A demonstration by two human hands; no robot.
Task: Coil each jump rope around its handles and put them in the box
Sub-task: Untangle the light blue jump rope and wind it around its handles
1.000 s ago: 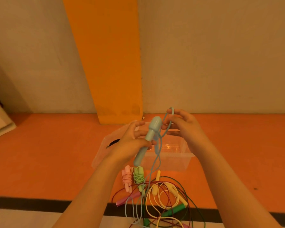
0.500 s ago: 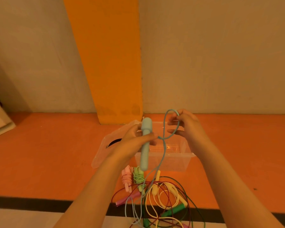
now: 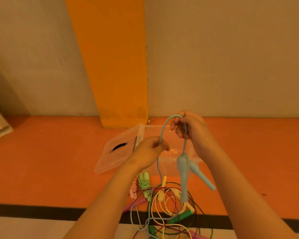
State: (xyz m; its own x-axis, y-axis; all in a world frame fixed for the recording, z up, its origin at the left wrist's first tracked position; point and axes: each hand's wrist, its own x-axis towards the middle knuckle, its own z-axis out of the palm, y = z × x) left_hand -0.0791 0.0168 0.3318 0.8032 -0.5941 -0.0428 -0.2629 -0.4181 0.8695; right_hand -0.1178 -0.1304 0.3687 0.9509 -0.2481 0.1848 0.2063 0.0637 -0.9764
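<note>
Two blue handles (image 3: 182, 169) dangle tips-down from pinched cord (image 3: 164, 126).

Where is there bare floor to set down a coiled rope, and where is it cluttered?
Bare orange floor lies left of the box lid, and again right of the clear box. Crowded: the rope tangle directly in front of the box.

Clear glossy plastic box (image 3: 164, 163) — smooth matt blue handles (image 3: 183, 171) — matt orange floor (image 3: 50, 161).
</note>
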